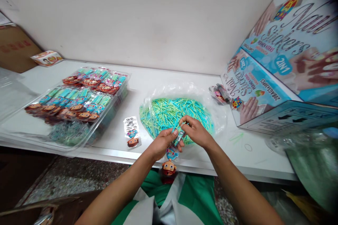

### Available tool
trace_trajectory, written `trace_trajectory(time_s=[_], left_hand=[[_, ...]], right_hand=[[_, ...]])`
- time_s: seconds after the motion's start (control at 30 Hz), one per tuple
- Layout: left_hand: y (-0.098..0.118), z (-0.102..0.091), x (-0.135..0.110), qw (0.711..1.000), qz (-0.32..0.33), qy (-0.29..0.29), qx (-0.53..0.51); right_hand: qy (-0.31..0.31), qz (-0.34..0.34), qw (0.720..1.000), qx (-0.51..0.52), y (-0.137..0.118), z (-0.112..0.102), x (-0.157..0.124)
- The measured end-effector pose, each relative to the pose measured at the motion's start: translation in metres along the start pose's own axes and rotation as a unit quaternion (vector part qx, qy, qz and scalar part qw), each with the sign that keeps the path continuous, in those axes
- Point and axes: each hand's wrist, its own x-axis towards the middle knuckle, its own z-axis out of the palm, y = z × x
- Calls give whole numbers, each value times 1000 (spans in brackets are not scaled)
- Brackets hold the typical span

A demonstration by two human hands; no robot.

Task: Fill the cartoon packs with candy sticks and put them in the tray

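**Both hands grip a cartoon-head packet (172,153) at the front edge of the tabletop (158,81)**

Left hand (163,142) and right hand (197,132) meet at the middle of the view, both closed on one narrow clear packet. The left hand wraps thumb and fingers around its middle. The right hand pinches its upper end between the fingertips.

The packet's long axis runs from far to near, leaning slightly to the right at the far end. Its brown cartoon head points toward the person and hangs past the tabletop's front edge, over a green and white garment. The far end points at a clear bag of teal and green sticks (169,112), which lies open on the tabletop just behind the hands.

To the left of the hands, a second packet (132,132) lies flat, cartoon head nearest the person. Farther left, a clear plastic tray (23,132) holds rows of similar packets.

On the right stand blue "Nail Stickers" cartons (266,88), with a small bundle of packets (220,93) touching the lower one. A small printed box (47,58) sits by the wall at far left.
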Motion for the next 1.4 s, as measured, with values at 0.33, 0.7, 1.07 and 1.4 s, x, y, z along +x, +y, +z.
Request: trace_trajectory(time_s=[0.33,0.7,1.07,1.4], left_hand=[[-4,-2,0,999,-7,-24,-26],[-1,-4,-2,998,24,16,50],[20,-16,-18,968,131,87,193],[28,-17,-32,983,109,41,143]], right_hand=[[-9,-4,1000,21,-2,1,-6],[7,-34,999,-32,-10,-1,-7],[-40,-111,992,52,-16,5,-18],[-19,-233,967,-105,-32,2,-23]])
